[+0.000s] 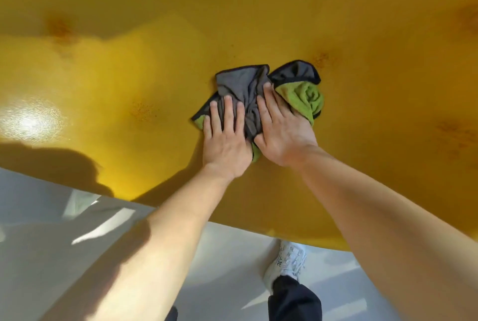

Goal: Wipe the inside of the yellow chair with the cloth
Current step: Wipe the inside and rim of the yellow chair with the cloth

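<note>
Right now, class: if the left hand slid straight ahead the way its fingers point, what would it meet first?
More of the bunched cloth under the left hand; beyond it, apparently just bare yellow chair surface.

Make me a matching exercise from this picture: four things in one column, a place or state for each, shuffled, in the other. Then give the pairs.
Things:
1. left hand
2. right hand
3. cloth
4. white sneaker

Places or states:
A. bunched up on the yellow chair, grey and green sides both showing
B. on the pale floor below the chair's edge
C. flat on the cloth's grey part, nearer the bright glare spot
D. pressing beside the rolled green part

Pairs: 1-C, 2-D, 3-A, 4-B
</note>
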A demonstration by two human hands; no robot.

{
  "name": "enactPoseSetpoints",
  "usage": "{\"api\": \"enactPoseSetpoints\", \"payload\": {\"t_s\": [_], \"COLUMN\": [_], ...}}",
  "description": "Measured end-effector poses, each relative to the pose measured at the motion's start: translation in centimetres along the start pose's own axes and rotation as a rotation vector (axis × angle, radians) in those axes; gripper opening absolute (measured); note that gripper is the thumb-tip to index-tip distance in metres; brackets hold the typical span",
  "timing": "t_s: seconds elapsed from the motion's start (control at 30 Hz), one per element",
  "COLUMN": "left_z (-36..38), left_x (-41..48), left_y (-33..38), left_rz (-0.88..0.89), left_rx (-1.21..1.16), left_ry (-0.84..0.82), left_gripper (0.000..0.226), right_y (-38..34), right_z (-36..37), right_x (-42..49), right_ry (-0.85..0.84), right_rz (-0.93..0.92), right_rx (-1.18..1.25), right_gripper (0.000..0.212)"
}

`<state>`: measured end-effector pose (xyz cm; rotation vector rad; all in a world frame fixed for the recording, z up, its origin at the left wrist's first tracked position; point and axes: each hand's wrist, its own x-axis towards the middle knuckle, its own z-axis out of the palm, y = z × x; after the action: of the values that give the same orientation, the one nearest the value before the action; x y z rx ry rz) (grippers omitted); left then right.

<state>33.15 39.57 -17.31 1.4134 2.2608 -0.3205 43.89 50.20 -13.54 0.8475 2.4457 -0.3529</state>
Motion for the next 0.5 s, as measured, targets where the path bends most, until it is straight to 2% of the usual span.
{"api": "enactPoseSetpoints", "payload": {"t_s": [0.07,0.2,0.3,0.4,0.5], "left_z": [0.6,1.5,0.5,-0.5,-1.4], "left_x": [-1.6,-10.5,-12.2,-7.9,-1.9], "left_y": [0.5,0.1,-0.9,-1.7,-1.3], "left_rz": [0.017,0.117,0.178,0.147,-0.006], "left_rx": [-0.02,-0.018,0.003,-0.004,-0.062], "left_ry": [-0.01,-0.177,-0.284,-0.225,-0.133], "left_gripper": [0.079,0.077,0.078,0.081,0.082], "right_y": [-1.0,-2.8,-1.6,0.2,1.2], "right_z": [1.2,2.4,1.6,0.1,-1.3], "right_x": [-1.3,-8.7,-8.6,-4.0,0.2], "right_ry": [-0.017,-0.206,-0.287,-0.204,-0.076], "right_rz": [0.015,-0.155,-0.261,-0.302,-0.199], "right_rx": [0.066,0.102,0.11,0.033,0.068], "right_gripper": [0.08,0.085,0.083,0.078,0.077]}}
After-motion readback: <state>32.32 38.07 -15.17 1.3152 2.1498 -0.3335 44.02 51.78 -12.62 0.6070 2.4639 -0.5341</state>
